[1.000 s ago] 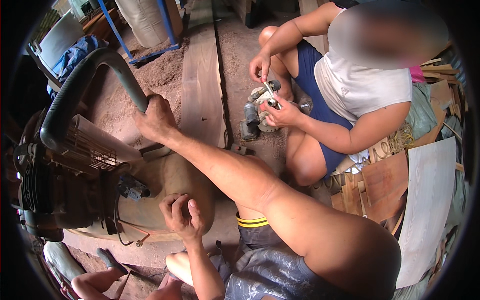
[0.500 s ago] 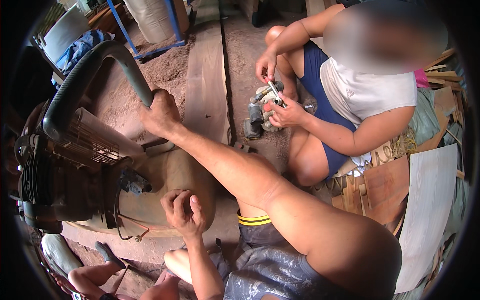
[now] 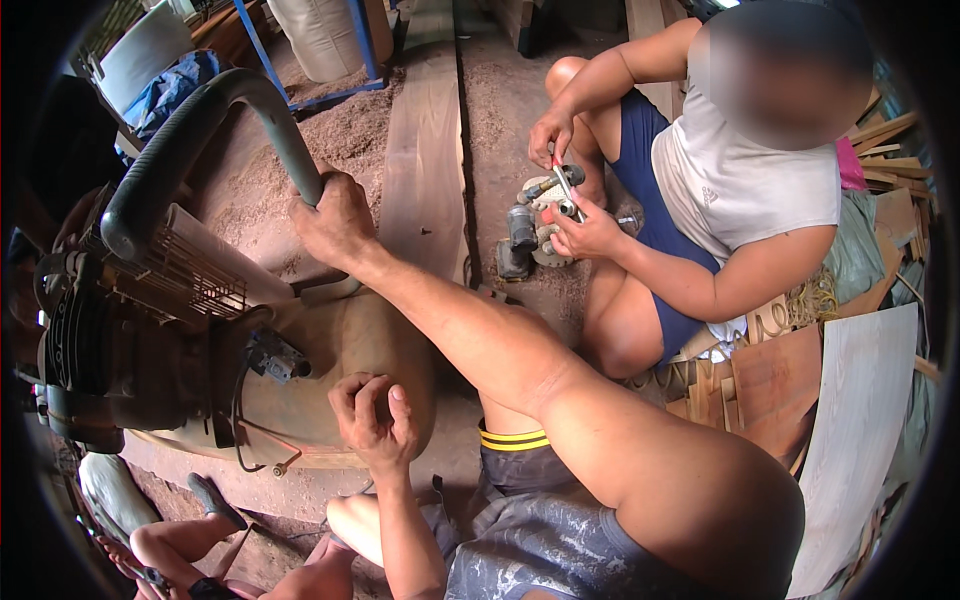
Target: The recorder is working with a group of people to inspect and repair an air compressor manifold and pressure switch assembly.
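My right hand is closed on a grey ribbed tubular handle arched over a rusty compressor tank with a black pump. My left hand is lower down, against the tank's near side, its fingers curled with nothing visible in them. Across from me a seated co-worker in a white top holds a slim metal tool or fitting in both hands, over a pale round-based object with dark fittings.
Sawdust covers floor beside a long board. A blue metal frame holds a beige sack. Wood offcuts and a pale panel lie at right. Another person's legs show at lower left.
The view has shifted slightly, so the background sits a little higher and further right. My hands keep their grip and pose. The co-worker still handles the metal piece.
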Tool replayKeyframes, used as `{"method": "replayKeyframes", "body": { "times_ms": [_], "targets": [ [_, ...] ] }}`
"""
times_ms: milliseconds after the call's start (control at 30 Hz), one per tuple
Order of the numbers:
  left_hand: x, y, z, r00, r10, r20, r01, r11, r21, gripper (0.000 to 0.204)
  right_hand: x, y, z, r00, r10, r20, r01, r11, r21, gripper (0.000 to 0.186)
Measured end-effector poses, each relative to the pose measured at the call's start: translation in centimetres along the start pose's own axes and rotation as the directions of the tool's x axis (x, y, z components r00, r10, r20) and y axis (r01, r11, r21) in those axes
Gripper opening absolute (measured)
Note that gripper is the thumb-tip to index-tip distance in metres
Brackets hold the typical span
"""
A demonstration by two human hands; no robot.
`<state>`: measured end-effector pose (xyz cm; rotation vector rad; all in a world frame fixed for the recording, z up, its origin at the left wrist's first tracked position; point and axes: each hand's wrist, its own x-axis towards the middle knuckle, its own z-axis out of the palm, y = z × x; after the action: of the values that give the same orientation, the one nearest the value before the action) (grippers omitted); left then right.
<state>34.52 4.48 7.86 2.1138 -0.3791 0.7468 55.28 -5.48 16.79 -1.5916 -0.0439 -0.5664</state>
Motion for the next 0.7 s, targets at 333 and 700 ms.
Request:
{"method": "replayKeyframes", "body": {
  "times_ms": [333, 700],
  "targets": [
    [-0.09, -0.16, -0.07, 1.000, 0.019, -0.001, -0.019, 1.000, -0.002, 0.016, -0.05, -0.12, -0.07, 0.999, 0.034, 0.017, -0.034, 0.999, -0.028, 0.014],
    [-0.07, -0.12, -0.10, 1.000, 0.007, -0.013, -0.007, 1.000, -0.028, 0.017, -0.09, -0.21, -0.14, 0.998, 0.050, 0.024, -0.049, 0.998, -0.038, 0.014]
  ]
}}
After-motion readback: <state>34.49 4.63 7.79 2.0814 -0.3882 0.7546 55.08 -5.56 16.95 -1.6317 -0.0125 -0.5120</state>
